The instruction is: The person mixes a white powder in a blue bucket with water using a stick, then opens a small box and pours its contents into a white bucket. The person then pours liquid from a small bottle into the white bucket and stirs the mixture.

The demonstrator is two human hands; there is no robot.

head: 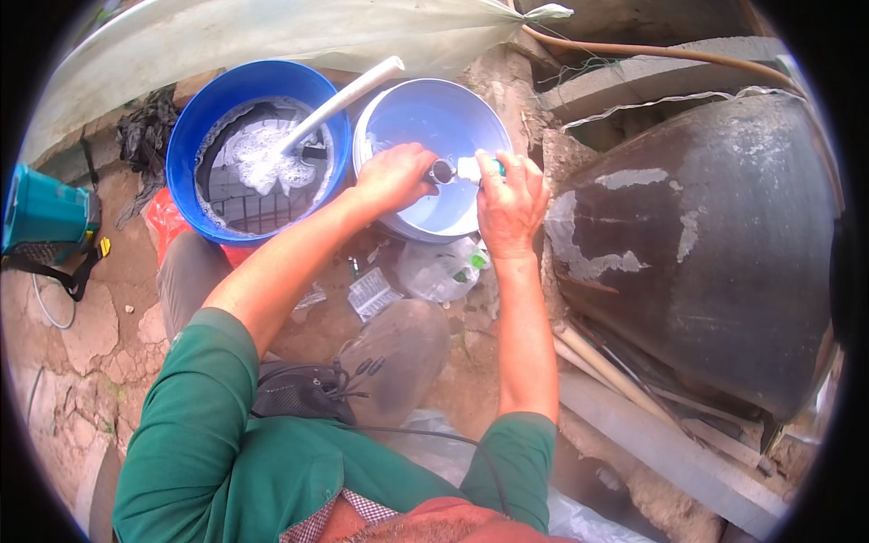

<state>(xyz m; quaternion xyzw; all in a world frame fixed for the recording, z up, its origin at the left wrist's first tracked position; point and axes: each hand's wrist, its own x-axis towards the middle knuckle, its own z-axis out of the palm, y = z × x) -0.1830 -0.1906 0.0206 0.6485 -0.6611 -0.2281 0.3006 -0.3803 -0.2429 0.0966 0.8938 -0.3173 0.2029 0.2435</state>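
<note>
Over a whitish bucket (434, 108), my left hand (397, 176) grips a small dark cup (443, 172), its round mouth turned to the right. From the other side, my right hand (510, 197) holds a small white bottle (468, 170) with some green on it, tipped sideways so its neck is at the cup's mouth. Whether liquid runs between them is too small to tell. Bluish-looking liquid (451, 203) seems to lie in the bucket. To its left, a blue bucket (178, 156) holds dark liquid with white foam (261, 159), and a white pipe (346, 98) leans in it.
On the ground by my knees lie a clear plastic bag (434, 271) and a printed packet (373, 294). A large dark vat (692, 251) stands close on the right, above concrete beams (665, 448). A teal container with a strap (47, 207) is at far left.
</note>
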